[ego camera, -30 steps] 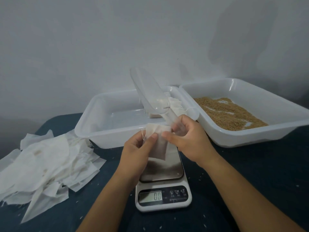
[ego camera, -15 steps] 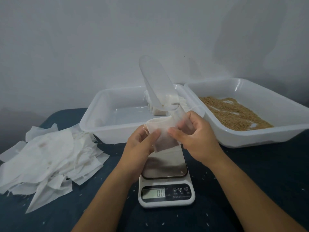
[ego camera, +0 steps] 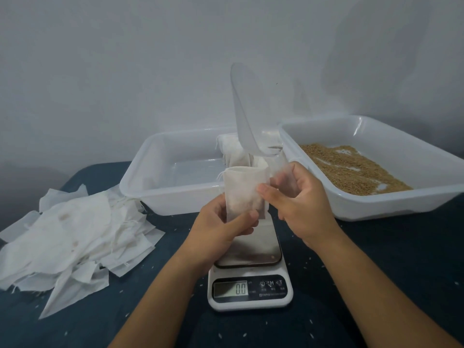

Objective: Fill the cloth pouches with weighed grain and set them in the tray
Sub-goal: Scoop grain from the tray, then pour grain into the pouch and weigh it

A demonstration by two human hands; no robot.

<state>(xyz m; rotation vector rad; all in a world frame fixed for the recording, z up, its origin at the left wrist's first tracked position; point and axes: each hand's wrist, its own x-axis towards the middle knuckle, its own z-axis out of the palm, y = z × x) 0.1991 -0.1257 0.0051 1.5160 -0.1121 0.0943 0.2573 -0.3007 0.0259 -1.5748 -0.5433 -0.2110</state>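
scoop [ego camera: 244,116] now upright, bowl up.

Pouch [ego camera: 244,192] perhaps hides the scoop's [ego camera: 247,121] mouth.

Readable only on the scale [ego camera: 250,288]: "0.0" in dark digits on its pale display [ego camera: 230,289], with small white button symbols and a line of tiny print on the black panel [ego camera: 272,287] beside it, too small to make out.

Perhaps a home worktable: scale [ego camera: 250,280], trays [ego camera: 140,183], plain wall [ego camera: 125,71].
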